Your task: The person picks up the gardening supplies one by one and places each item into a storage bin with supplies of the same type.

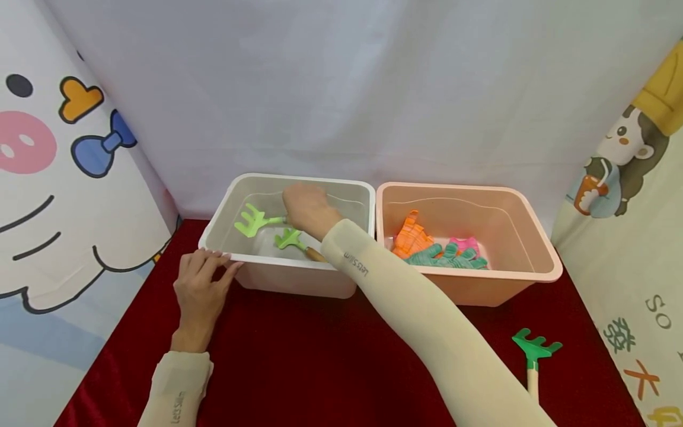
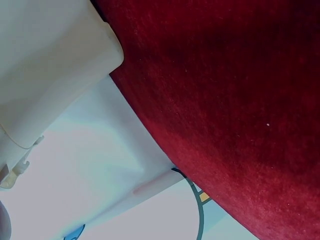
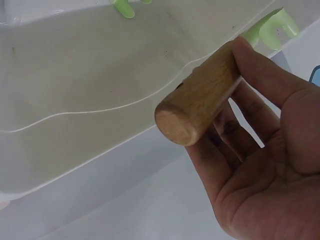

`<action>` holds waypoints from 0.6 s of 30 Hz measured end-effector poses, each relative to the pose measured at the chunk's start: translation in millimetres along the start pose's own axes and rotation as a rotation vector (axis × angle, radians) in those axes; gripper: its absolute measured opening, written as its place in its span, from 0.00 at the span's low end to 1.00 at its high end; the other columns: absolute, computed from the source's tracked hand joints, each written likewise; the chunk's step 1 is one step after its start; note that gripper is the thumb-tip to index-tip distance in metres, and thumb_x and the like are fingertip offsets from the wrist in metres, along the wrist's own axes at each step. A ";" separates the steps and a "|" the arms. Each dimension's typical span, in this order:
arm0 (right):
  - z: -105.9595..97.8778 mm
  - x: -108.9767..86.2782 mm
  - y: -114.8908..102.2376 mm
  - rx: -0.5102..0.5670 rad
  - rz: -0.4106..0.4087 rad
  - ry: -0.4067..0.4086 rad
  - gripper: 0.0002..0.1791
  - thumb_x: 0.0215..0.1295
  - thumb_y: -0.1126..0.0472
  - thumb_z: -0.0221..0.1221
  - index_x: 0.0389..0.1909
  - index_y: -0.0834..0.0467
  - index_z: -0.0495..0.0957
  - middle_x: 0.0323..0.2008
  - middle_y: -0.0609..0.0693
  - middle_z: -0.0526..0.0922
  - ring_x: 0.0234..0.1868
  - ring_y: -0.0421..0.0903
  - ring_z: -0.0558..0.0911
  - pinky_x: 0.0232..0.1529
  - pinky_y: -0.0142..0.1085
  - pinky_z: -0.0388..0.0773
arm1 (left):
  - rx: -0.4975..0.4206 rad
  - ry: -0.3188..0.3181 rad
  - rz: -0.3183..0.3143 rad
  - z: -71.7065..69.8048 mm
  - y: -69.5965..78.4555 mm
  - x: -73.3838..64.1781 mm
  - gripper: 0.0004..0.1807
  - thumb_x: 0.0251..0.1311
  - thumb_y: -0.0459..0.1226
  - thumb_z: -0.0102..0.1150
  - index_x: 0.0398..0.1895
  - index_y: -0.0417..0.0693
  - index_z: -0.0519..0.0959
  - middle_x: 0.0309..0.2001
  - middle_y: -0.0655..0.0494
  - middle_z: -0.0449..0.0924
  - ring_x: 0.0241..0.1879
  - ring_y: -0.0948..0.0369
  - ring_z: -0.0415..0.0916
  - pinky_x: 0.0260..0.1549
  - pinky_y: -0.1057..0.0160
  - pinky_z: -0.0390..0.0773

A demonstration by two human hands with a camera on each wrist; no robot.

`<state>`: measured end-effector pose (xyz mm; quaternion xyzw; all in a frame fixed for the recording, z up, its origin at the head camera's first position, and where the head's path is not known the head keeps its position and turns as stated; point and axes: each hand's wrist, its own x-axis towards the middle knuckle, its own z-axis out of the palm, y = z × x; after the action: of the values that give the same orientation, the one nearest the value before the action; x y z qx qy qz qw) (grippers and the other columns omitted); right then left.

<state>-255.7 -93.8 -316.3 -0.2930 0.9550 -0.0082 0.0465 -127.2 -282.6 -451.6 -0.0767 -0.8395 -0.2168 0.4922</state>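
Observation:
Over the inside of the white plastic bin (image 1: 293, 281), my right hand (image 1: 310, 207) holds a small hand rake (image 1: 254, 221) with a light green head. In the right wrist view its wooden handle (image 3: 200, 95) lies between thumb and fingers, the handle's end sticking out. A second green hand rake (image 1: 290, 238) with a wooden handle lies on the bin's floor, below the hand. My left hand (image 1: 201, 290) grips the bin's front left corner at the rim, the thumb against the front side. The left wrist view shows no fingers clearly.
A peach-coloured bin (image 1: 480, 290) stands against the white one's right side, holding orange, teal and pink gloves (image 1: 448, 256). On the red cloth (image 1: 299, 356) at the right lies a darker green hand rake (image 1: 535, 349), partly behind my right arm. Hanging fabric encloses the back and sides.

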 end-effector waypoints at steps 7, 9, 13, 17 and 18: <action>0.9 2.7 1.6 0.007 0.012 -0.014 0.04 0.55 0.58 0.61 0.29 0.53 0.78 0.26 0.45 0.78 0.27 0.43 0.76 0.28 0.38 0.75 | 0.003 -0.010 -0.005 -0.4 0.2 0.5 0.18 0.44 0.46 0.71 0.32 0.40 0.82 0.34 0.46 0.78 0.35 0.48 0.71 0.36 0.45 0.77; 1.5 3.7 2.3 0.010 0.015 -0.026 0.05 0.55 0.57 0.62 0.30 0.53 0.78 0.26 0.45 0.78 0.27 0.42 0.77 0.28 0.37 0.75 | 0.004 -0.009 -0.003 -0.7 0.2 0.4 0.19 0.45 0.46 0.70 0.32 0.40 0.82 0.33 0.45 0.78 0.34 0.47 0.71 0.36 0.45 0.77; 2.9 6.2 2.8 0.017 0.015 -0.031 0.06 0.55 0.57 0.62 0.32 0.54 0.79 0.27 0.45 0.79 0.28 0.43 0.77 0.29 0.38 0.75 | 0.008 -0.009 -0.004 -1.7 0.3 0.4 0.19 0.45 0.46 0.70 0.32 0.40 0.82 0.33 0.45 0.78 0.35 0.47 0.71 0.36 0.45 0.77; 5.3 7.8 2.4 0.023 0.012 -0.022 0.05 0.54 0.60 0.62 0.32 0.54 0.79 0.28 0.46 0.79 0.29 0.43 0.77 0.29 0.39 0.76 | 0.013 -0.017 -0.006 -2.5 0.4 0.2 0.18 0.44 0.45 0.71 0.32 0.40 0.82 0.34 0.45 0.78 0.35 0.48 0.71 0.36 0.45 0.77; 5.8 7.8 2.2 0.027 0.013 -0.021 0.05 0.54 0.60 0.62 0.32 0.54 0.79 0.27 0.46 0.78 0.29 0.43 0.77 0.29 0.39 0.75 | 0.014 -0.019 -0.006 -2.7 0.5 0.1 0.18 0.44 0.45 0.71 0.32 0.40 0.82 0.34 0.46 0.78 0.35 0.48 0.71 0.36 0.45 0.77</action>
<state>-262.8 -96.3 -322.8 -0.2862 0.9561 -0.0178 0.0604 -124.9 -283.4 -450.2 -0.0731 -0.8458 -0.2117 0.4842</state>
